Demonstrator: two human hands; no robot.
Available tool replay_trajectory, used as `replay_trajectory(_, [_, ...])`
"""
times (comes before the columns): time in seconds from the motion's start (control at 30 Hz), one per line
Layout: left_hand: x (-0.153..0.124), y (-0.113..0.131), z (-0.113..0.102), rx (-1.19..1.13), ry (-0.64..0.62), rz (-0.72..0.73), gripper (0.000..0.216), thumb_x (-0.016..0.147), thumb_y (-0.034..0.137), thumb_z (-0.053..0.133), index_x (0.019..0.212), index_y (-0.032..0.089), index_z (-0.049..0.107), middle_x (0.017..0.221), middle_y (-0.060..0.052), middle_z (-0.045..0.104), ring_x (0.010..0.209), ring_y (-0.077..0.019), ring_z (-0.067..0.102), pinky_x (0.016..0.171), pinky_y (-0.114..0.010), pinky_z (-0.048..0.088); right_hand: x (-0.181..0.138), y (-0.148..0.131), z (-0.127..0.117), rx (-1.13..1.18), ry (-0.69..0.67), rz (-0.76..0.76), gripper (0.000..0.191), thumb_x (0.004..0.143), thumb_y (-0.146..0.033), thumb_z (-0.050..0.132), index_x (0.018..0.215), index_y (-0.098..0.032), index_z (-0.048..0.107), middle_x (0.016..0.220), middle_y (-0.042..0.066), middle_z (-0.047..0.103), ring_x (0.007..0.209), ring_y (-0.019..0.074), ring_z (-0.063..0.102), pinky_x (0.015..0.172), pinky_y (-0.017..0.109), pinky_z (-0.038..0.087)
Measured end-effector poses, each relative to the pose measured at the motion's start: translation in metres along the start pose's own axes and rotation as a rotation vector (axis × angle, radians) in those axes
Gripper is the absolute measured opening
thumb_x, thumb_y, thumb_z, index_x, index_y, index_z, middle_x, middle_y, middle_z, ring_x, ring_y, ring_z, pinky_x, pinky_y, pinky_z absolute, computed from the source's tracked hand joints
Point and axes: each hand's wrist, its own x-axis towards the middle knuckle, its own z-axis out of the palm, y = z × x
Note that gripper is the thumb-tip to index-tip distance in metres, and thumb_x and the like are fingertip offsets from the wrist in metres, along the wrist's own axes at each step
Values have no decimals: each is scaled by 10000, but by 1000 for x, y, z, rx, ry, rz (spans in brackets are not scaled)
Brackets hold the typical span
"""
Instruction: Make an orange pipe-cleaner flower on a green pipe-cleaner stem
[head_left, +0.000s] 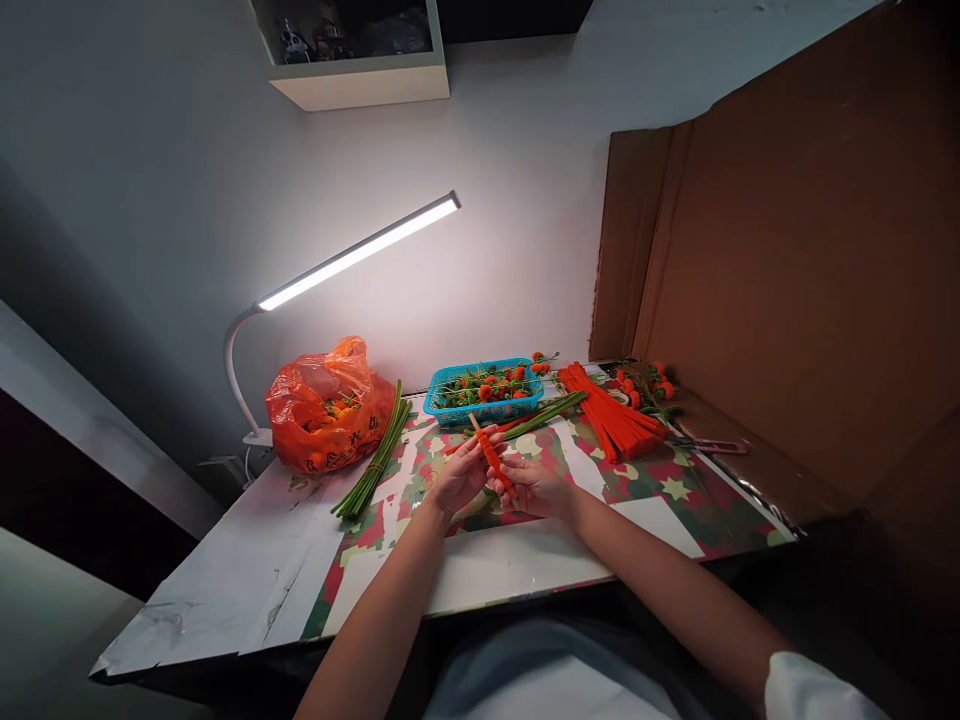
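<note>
Over the near middle of the table, both hands hold a thin tan stick with an orange pipe cleaner (491,456) wound around it. The stick tilts, its bare tip pointing up and away to the left. My left hand (463,474) is closed around its upper part. Lower down, the fingers of my right hand (534,487) pinch the orange winding near its bottom end. Just beyond the hands lie green stems (547,414) and a strip of orange. To the right is a fanned bundle of orange pipe cleaners (611,415).
A blue basket (484,412) of orange flowers with green stems stands at the back. On the left are a bundle of green stems (375,465), an orange plastic bag (319,410) and a lit desk lamp (360,252). Cardboard (787,270) walls the right side, near scissors (716,446).
</note>
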Motion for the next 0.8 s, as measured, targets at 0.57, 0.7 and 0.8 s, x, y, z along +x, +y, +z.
replay_trajectory(0.57, [0,1,4,29,63,20,362,589,251,828,874,130,639,686,-5,627,640,-135,629,445,-166,447,3,3,-6,-221,32,23,419,634,-432,787,852,-123,607,662,-2,642,573,111,631,591,238,474])
replay_trajectory(0.7, [1,0,5,97,155,32,396,524,294,861,806,115,648,673,-19,645,593,-123,618,449,-168,446,3,3,-2,-293,138,5,500,558,-477,809,849,-116,622,659,8,659,582,123,652,602,246,495])
replay_trajectory(0.8, [1,0,7,157,168,21,396,496,326,868,735,105,642,655,-25,641,572,-117,601,460,-180,450,3,4,0,-330,184,4,509,539,-486,812,835,-115,626,673,20,671,597,137,666,596,251,502])
